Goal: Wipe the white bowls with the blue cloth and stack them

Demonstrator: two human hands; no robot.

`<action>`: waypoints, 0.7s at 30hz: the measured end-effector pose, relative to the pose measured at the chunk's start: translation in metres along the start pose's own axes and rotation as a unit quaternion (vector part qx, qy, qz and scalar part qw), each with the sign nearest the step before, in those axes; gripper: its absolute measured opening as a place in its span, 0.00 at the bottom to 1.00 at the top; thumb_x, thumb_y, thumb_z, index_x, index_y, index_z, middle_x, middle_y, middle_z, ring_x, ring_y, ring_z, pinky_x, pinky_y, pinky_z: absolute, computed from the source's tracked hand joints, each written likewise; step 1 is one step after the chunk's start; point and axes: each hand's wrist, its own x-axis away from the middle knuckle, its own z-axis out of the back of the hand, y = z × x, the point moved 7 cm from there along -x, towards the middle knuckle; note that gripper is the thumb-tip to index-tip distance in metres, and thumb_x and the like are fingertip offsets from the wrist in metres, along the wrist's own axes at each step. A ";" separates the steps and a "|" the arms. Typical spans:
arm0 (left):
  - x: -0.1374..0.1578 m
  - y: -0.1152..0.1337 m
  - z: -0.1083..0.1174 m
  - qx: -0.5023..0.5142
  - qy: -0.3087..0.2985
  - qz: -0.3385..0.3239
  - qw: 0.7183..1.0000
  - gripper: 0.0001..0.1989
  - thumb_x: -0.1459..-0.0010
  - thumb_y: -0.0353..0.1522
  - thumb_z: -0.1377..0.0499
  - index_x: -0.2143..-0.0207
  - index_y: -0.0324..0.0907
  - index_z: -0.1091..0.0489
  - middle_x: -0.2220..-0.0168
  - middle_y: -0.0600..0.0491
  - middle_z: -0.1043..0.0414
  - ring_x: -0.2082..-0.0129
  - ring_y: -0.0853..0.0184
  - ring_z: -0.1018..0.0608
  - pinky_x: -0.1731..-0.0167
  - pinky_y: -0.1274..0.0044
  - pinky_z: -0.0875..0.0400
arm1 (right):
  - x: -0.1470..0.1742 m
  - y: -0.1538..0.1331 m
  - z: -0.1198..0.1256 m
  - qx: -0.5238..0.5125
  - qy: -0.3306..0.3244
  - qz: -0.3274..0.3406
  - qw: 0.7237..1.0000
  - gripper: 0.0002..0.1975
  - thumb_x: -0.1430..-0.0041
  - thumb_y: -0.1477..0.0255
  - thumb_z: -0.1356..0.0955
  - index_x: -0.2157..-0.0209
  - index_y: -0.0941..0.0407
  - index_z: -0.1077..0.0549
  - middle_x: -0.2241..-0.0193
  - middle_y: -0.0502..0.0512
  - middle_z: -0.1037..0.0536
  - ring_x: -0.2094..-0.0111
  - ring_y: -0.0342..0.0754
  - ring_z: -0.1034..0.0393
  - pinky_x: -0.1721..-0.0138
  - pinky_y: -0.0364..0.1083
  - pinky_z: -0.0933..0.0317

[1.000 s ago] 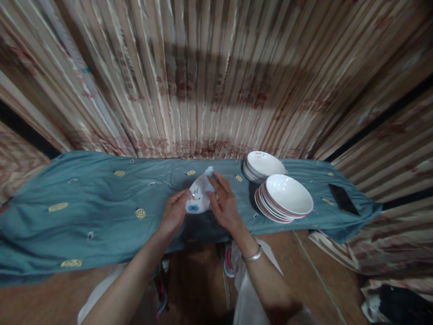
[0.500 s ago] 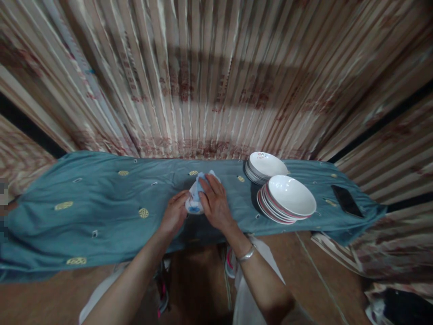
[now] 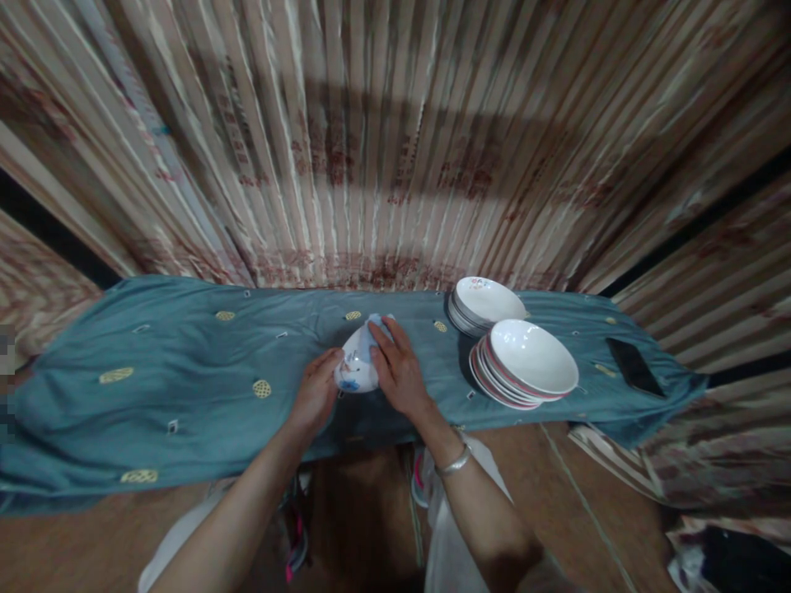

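We held one bowl tilted above the desk, left hand gripping its rim, right hand fingers pressing a blue cloth on it. Two stacks waited nearby, seemingly still unwiped.

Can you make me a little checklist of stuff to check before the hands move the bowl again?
1. Left hand holding the small bowl on its side: ok.
2. Right hand pressing the light blue cloth on the bowl: ok.
3. Bowl over the teal tablecloth, not past the edge: ok.
4. Two stacks of white bowls apart from the hands: ok.
5. Black phone out of the way, far right: ok.
6. Bowl dry inside: cannot tell.
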 end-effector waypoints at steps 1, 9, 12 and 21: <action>0.000 0.000 0.000 0.000 -0.002 -0.003 1.000 0.15 0.60 0.38 0.28 0.72 0.37 0.25 0.77 0.54 0.23 0.72 0.65 0.21 0.71 0.78 0.30 | 0.002 -0.010 -0.001 0.031 -0.009 0.024 0.999 0.23 0.29 0.66 0.44 0.37 0.56 0.36 0.34 0.63 0.40 0.31 0.53 0.53 0.33 0.58 0.51; -0.001 -0.002 0.003 0.010 0.006 0.003 1.000 0.17 0.62 0.38 0.27 0.72 0.38 0.24 0.74 0.53 0.22 0.71 0.67 0.21 0.71 0.79 0.30 | 0.001 -0.034 -0.008 0.099 -0.056 0.074 0.991 0.21 0.30 0.68 0.40 0.38 0.51 0.33 0.35 0.58 0.38 0.30 0.56 0.55 0.34 0.61 0.54; 0.000 -0.004 0.003 0.021 0.009 0.012 1.000 0.16 0.62 0.38 0.27 0.73 0.37 0.24 0.77 0.52 0.23 0.71 0.64 0.20 0.69 0.77 0.28 | -0.005 -0.018 -0.003 0.032 -0.035 0.040 0.998 0.22 0.29 0.66 0.42 0.39 0.55 0.33 0.34 0.60 0.38 0.31 0.53 0.53 0.33 0.58 0.53; -0.001 -0.003 0.008 0.014 0.010 0.019 1.000 0.15 0.60 0.37 0.28 0.71 0.36 0.24 0.73 0.48 0.20 0.63 0.58 0.18 0.65 0.75 0.26 | -0.009 0.050 -0.013 -0.207 0.034 -0.124 0.970 0.24 0.32 0.57 0.41 0.42 0.52 0.28 0.39 0.56 0.30 0.36 0.48 0.39 0.33 0.52 0.49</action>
